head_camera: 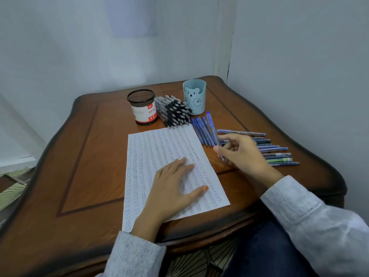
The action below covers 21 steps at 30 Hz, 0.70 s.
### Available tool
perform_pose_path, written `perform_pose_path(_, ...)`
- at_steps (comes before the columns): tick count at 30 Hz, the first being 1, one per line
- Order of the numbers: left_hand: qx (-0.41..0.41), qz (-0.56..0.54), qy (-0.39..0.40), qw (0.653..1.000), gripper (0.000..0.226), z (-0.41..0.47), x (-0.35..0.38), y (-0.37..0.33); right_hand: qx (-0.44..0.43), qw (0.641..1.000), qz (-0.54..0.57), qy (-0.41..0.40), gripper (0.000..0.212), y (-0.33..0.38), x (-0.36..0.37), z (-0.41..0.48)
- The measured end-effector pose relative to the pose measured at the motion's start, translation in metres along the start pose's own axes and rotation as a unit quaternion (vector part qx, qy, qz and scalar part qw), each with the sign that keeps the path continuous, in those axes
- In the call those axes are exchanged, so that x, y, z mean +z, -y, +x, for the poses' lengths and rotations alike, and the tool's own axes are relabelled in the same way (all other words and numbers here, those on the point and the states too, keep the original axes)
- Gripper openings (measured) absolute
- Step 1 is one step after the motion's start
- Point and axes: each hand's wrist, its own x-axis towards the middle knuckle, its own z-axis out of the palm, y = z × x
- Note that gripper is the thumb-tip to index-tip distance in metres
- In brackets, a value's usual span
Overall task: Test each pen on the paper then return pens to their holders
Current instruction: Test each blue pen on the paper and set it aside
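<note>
- Now the left hand (171,188) lies flat on the paper (155,148), palm down, with fingers straight and a little spread, the thumb pointing to 3 o'clock.
- The paper sits in the middle of the wooden table (89,156), slightly turned, and it is covered with many lines of small pen marks.
- At 3 o'clock from the paper, the right hand (245,154) is just beside the paper edge; its thumb and bent fingers pinch 1 thin pen (222,156), which is blurred, so I cannot tell its colour for sure.
- A row of blue pens (203,130) lies at 1 o'clock from the paper, side by side, touching each other, and the right hand is partly over the near end of this row.
- More pens (277,150), blue, dark and 1 or 2 green, lie crosswise at 3 o'clock, behind the right hand.
- A pile of black-grip pens (173,111) lies at 12 o'clock, just beyond the far edge of the paper.
- The black mesh holder (139,100), with a red and white label, stands upright at 11 o'clock, touching the pile.
- The blue bear cup (194,96) stands upright at 1 o'clock, on the other side of the pile.
- Both arms wear light grey sleeves (299,206).
</note>
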Motion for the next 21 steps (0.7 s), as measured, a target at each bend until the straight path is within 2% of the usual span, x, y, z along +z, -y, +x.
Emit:
perform_pose_path(3, 0.001, 0.002, 0.003, 1.000, 0.079, 0.000, -0.001, 0.001, -0.007, 0.997, -0.063, -0.034, 0.034, 0.004, 0.002, 0.028)
perform_pose_path(8, -0.003, -0.004, 0.008, 1.000, 0.080, -0.001, -0.002, 0.000, 0.018, 0.990, -0.141, -0.021, 0.033, 0.006, 0.015, 0.075)
perform_pose_path(12, -0.008, 0.002, 0.022, 1.000, 0.079, -0.001, -0.003, 0.000, 0.034, 0.986, -0.158, -0.030, 0.026, 0.004, 0.025, 0.095)
perform_pose_path(16, -0.008, 0.002, 0.022, 1.000, 0.081, -0.001, -0.003, 0.000, 0.032, 0.986, -0.163, -0.033, 0.031, -0.002, 0.027, 0.099)
perform_pose_path(21, -0.005, 0.004, 0.019, 1.000, 0.084, -0.001, -0.003, 0.001, 0.016, 0.984, -0.168, -0.061, 0.016, -0.014, 0.004, 0.098)
